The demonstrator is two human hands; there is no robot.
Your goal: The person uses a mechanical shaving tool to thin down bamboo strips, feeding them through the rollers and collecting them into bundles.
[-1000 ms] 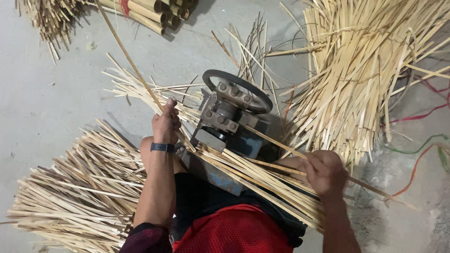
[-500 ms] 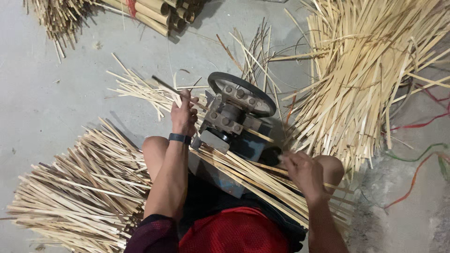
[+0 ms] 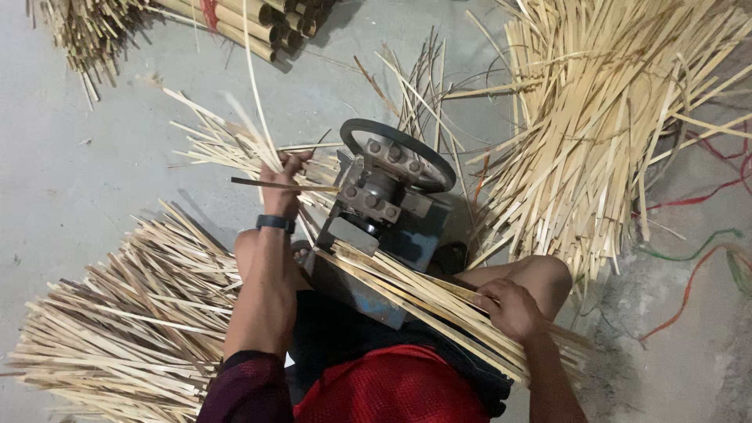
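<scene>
A grey metal splitting machine (image 3: pixel 384 211) with a black wheel (image 3: pixel 398 153) stands on the concrete floor between my knees. My left hand (image 3: pixel 282 184), a dark band on its wrist, grips thin bamboo strips (image 3: pixel 251 129) at the machine's left side, one rising toward the top of the view. My right hand (image 3: pixel 511 307) rests closed on a bundle of bamboo slats (image 3: pixel 407 294) that lies across my lap and leans against the machine's front.
A heap of split strips (image 3: pixel 117 321) lies at the left. A large pile of wider slats (image 3: pixel 603 133) fills the right. Round bamboo poles (image 3: pixel 243 23) lie at the top. Red and green cords (image 3: pixel 697 274) trail on the floor at the right.
My left hand moved from the machine's side outward to the left, drawing thin strips away from it. My right hand shifted along the lap bundle.
</scene>
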